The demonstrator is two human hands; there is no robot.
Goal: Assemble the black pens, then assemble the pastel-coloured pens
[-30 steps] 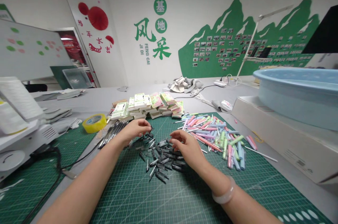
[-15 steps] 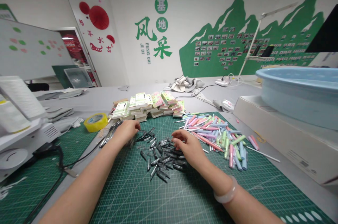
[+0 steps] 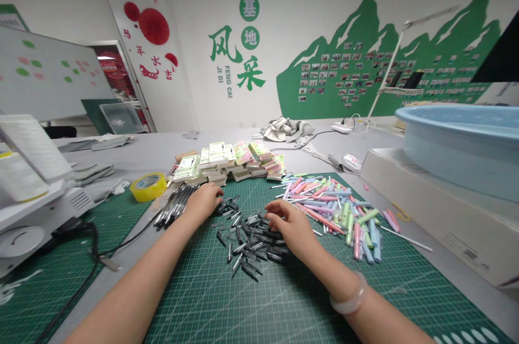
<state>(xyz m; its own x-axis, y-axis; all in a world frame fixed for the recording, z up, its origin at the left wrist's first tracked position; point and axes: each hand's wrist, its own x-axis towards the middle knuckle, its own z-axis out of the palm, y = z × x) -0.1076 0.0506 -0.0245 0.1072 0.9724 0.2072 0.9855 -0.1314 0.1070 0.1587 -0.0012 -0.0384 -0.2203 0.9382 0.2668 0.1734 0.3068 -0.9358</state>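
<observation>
My left hand [image 3: 206, 201] is bent down at the left side of a heap of short black pen parts [image 3: 251, 244]. Its palm and most of its fingertips are turned away, so whether it holds anything is hidden. A row of long dark pens with clear barrels [image 3: 175, 206] lies just left of it. My right hand [image 3: 292, 225] rests at the right edge of the black heap, fingers loosely curved and thumb apart from them. I see nothing clearly held in it. A few loose black parts [image 3: 229, 205] lie by the left fingertips.
Pastel pens and tubes [image 3: 324, 198] are spread on the green cutting mat [image 3: 284, 301] to the right. Behind are stacked small boxes [image 3: 219, 154]. Yellow tape [image 3: 148, 187] and a sewing machine [image 3: 32, 209] stand left; a blue basin [image 3: 462, 154] sits on a white box [image 3: 438, 214].
My left hand has moved slightly right, off the row of dark pens, which now shows more fully. The right hand has hardly moved.
</observation>
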